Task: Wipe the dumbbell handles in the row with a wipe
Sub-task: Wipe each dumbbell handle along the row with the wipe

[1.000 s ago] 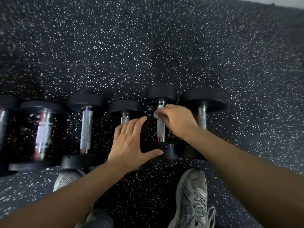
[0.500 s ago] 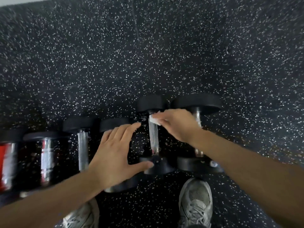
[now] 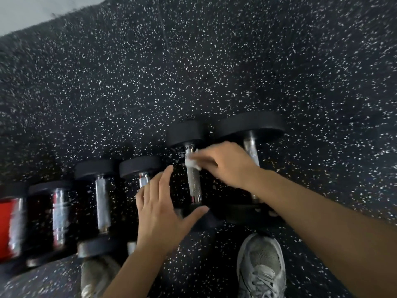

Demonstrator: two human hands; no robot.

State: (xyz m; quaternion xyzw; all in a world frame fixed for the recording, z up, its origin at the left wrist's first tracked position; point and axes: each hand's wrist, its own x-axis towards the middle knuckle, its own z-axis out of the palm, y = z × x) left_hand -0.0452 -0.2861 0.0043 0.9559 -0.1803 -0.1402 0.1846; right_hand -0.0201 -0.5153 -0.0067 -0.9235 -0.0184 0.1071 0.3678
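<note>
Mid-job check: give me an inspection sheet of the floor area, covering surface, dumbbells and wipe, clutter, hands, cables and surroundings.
Surface: black rubber floor with white speckles, bare beyond the row.
Job's things: row of black-ended dumbbells with chrome handles; small white wipe pressed on the far end of the knurled chrome handle, second from the right.
Clutter: red object at the left edge, blurred, identity unclear.
Grippers: right hand pinching the wipe; left hand open and empty above the neighbouring dumbbell, contact unclear.
Cables: nothing seen.
Surroundings: pale strip top left; grey laced sneaker below.
</note>
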